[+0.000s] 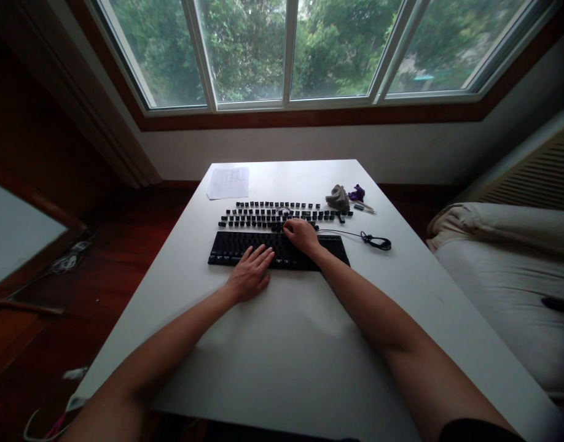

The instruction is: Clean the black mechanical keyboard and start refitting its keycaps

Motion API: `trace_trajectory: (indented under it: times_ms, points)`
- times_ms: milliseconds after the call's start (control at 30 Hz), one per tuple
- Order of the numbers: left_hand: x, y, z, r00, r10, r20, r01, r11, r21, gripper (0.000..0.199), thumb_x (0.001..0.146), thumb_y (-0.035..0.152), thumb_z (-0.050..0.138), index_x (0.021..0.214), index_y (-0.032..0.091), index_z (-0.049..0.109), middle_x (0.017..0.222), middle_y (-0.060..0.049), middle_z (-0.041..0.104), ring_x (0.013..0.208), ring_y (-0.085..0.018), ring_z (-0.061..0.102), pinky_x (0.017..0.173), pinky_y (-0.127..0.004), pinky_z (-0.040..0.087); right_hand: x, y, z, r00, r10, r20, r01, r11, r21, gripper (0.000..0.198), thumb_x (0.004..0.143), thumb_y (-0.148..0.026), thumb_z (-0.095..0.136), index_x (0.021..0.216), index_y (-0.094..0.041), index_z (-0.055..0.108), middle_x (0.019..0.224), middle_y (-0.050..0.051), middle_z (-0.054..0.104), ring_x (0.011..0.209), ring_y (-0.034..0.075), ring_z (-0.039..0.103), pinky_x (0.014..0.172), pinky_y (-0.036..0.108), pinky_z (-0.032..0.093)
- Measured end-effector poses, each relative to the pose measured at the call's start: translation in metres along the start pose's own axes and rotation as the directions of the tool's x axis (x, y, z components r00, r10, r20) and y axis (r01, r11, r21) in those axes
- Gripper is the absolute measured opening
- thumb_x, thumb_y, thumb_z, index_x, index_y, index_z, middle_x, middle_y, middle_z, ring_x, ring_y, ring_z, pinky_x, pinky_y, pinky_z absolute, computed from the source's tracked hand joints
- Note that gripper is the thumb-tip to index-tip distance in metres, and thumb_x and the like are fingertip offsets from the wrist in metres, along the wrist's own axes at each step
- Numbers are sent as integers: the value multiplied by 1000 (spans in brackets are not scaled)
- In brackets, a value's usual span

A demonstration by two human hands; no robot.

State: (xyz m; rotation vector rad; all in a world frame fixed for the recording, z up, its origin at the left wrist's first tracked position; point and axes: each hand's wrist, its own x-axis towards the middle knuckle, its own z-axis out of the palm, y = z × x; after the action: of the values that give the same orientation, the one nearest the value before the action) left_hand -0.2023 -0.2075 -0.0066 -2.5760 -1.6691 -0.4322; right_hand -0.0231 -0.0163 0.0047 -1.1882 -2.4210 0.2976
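A black keyboard (225,244) lies across the white table in front of me. My left hand (251,270) rests on its front edge, fingers stretched out flat and the thumb lying on the tabletop. My right hand (301,234) reaches over the keyboard's back edge with its fingers curled together. Its fingertips are beside the nearest of several rows of loose black keycaps (249,218) behind the keyboard. Whatever those fingers pinch, if anything, is too small to see. Near the keycaps, a ring-shaped item (284,210) shows partly.
A coiled black cable (378,242) lies to the right of the keyboard. Behind it sit a grey cloth (338,197), a purple item (357,193) and some thin sticks (365,208). Sheets of paper (229,183) lie at the back left of the white table (263,356). A padded seat (498,276) stands at the right.
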Motion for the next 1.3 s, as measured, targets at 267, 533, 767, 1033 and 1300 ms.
trace_trajectory:
  times_ms: [267, 533, 767, 1033, 1300]
  points:
    - [-4, 0, -1, 998, -46, -48, 44, 998, -34, 67, 91, 26, 54, 155, 16, 35, 159, -11, 39, 149, -26, 32, 125, -50, 21, 18, -23, -5, 978, -167, 122, 186, 968, -171, 20, 94, -32, 64, 108, -20, 70, 110, 12, 67, 110, 26, 57, 87, 32, 44]
    - [-5, -4, -1, 992, -81, -92, 76, 995, -60, 60, 89, 22, 54, 148, 17, 46, 151, -12, 49, 140, -28, 43, 123, -52, 27, 46, -32, -5, 940, -236, 245, 293, 928, -231, 25, 85, -31, 73, 107, -19, 73, 112, 16, 68, 113, 32, 57, 86, 35, 48]
    - [-6, -7, -1, 993, -77, -94, 70, 995, -75, 62, 88, 22, 55, 149, 18, 45, 150, -12, 50, 139, -29, 43, 122, -53, 28, 52, -39, 3, 940, -186, 287, 262, 931, -253, 22, 85, -24, 69, 106, -19, 75, 108, 16, 73, 104, 32, 64, 82, 35, 50]
    - [-6, -8, -1, 992, -77, -95, 70, 995, -76, 62, 88, 22, 54, 149, 19, 45, 150, -12, 50, 139, -29, 43, 122, -53, 28, 50, -47, 3, 959, -112, 261, 182, 947, -266, 21, 86, -21, 64, 102, -18, 76, 105, 16, 75, 98, 28, 67, 82, 33, 50]
    - [-7, -9, 0, 987, -115, -116, 109, 992, -55, 63, 88, 24, 55, 150, 19, 44, 148, -12, 51, 139, -30, 43, 122, -54, 26, 31, -45, -7, 981, -143, 131, 150, 987, -49, 17, 86, -27, 66, 99, -20, 75, 95, 8, 74, 88, 21, 66, 78, 28, 45]
